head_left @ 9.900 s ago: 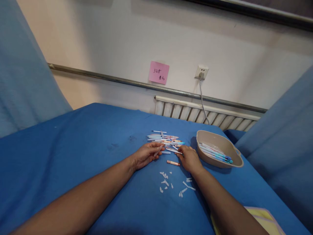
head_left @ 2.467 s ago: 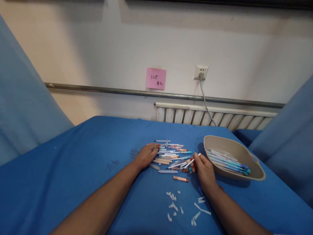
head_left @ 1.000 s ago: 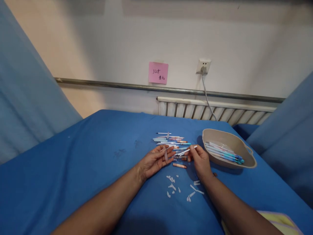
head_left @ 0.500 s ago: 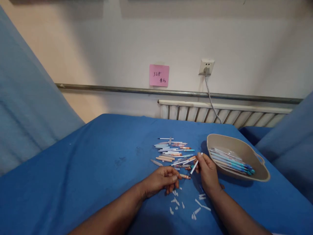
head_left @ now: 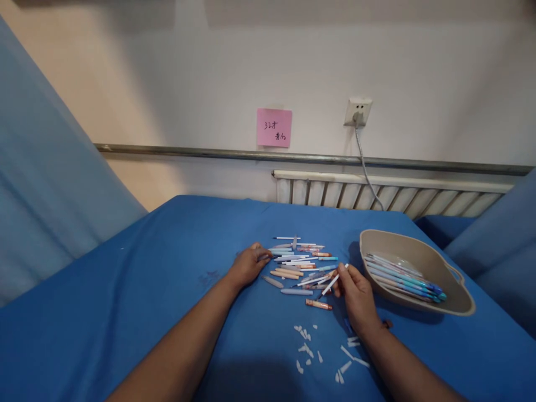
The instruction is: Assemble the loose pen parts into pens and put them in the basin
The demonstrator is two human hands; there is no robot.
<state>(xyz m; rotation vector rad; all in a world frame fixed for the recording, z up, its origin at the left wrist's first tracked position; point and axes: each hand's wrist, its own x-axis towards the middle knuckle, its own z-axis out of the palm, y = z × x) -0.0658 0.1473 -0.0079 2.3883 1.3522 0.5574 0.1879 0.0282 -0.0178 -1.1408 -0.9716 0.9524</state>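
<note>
Pen parts [head_left: 307,267] lie heaped between the hands, many overlapping and partly covered. The left hand [head_left: 248,264] is half curled at the heap's edge; whether it grips anything I cannot tell. The right hand [head_left: 355,290] pinches a white stick [head_left: 336,281] between thumb and fingers, some fingertips hidden. By its wrist, a small blue object [head_left: 348,325] is hard to make out. Just right of that hand stands a basin [head_left: 444,273] holding pens [head_left: 402,280].
</note>
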